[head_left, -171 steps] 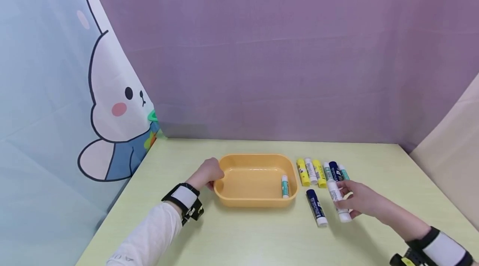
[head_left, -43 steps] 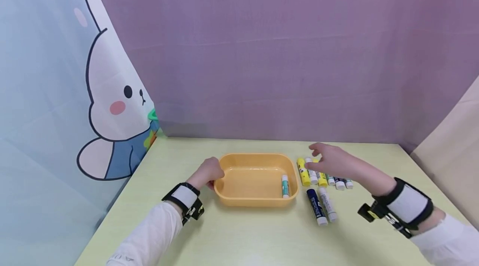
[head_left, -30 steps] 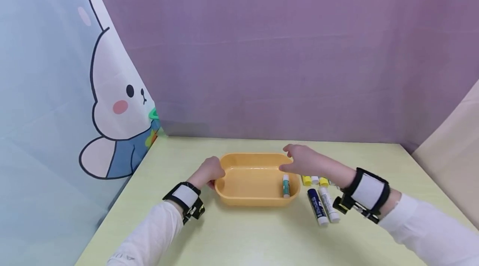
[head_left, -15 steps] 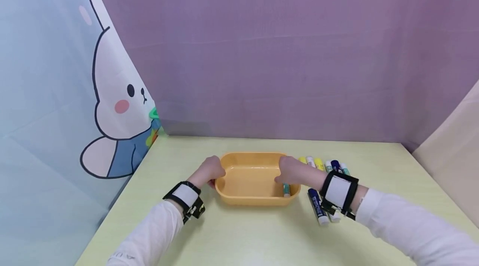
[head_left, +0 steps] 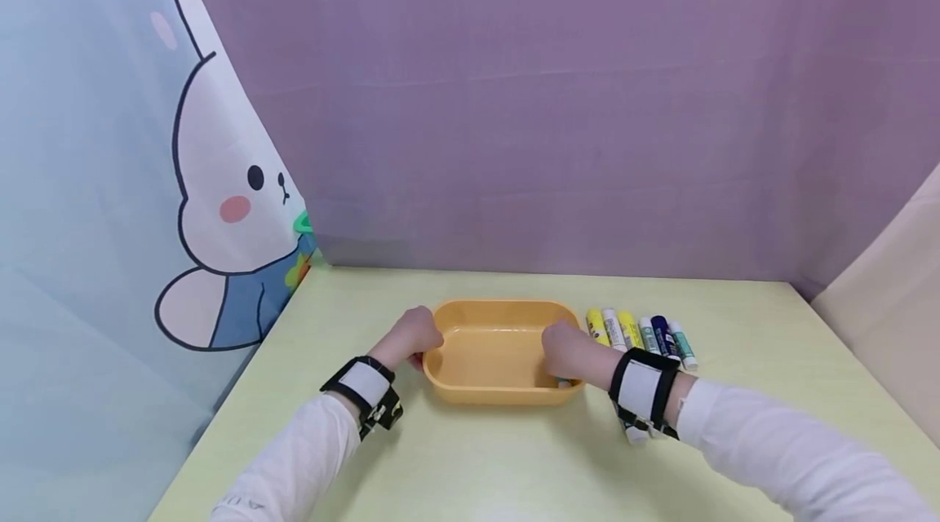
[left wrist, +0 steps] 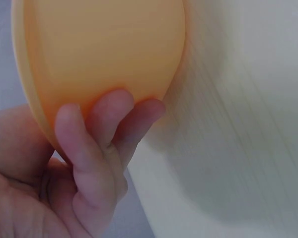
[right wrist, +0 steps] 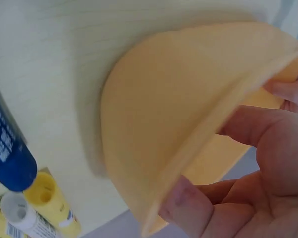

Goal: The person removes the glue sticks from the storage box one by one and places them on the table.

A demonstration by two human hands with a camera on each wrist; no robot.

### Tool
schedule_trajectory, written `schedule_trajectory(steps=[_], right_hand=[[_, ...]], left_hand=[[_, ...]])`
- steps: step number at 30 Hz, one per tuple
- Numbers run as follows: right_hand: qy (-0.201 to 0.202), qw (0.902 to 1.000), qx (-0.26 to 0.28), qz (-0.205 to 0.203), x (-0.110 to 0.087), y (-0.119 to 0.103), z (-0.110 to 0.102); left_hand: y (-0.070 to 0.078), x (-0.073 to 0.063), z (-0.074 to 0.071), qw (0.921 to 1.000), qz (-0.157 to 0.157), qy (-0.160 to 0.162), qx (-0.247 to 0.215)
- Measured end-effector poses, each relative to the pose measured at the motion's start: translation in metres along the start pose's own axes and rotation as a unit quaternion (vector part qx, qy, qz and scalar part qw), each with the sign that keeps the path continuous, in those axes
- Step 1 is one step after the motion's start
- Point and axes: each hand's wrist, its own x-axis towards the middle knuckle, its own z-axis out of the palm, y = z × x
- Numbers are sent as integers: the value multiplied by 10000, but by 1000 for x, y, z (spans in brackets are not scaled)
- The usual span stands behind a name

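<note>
A shallow orange-yellow tray (head_left: 470, 398) rests on the table. My left hand (head_left: 414, 334) grips its left end; in the left wrist view curled fingers (left wrist: 109, 114) press the outer wall below the rim. My right hand (head_left: 576, 352) reaches down inside the tray's right end, over a small teal-and-white glue stick (head_left: 563, 382), of which only the lower end shows. In the right wrist view the thumb (right wrist: 248, 124) and a finger (right wrist: 186, 203) dip behind the tray wall (right wrist: 154, 109), which hides the fingertips; I cannot tell whether they pinch the stick.
Several glue sticks lie in a row right of the tray, among them a yellow one (head_left: 597, 326), a navy one (head_left: 663, 334) and a teal one (head_left: 683, 342). Another navy glue stick (right wrist: 10, 148) lies nearer, partly under my right wrist in the head view.
My right hand earlier set a white glue stick beside the nearer navy one. It then passed left over the row and came down into the tray. The left hand has stayed put.
</note>
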Motion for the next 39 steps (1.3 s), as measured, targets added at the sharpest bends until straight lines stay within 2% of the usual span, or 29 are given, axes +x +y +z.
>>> schedule_trajectory(steps=[8, 22, 39], right_hand=[[-164, 9998, -1, 122, 6, 1, 10], [73, 9995, -282, -122, 9, 2, 13], [-71, 9990, 430, 36, 16, 2, 20]], left_hand=[[1, 0, 1, 10000, 1, -23, 17], [-1, 1, 1, 10000, -17, -9, -19], [1, -3, 0, 9999, 10, 39, -115]])
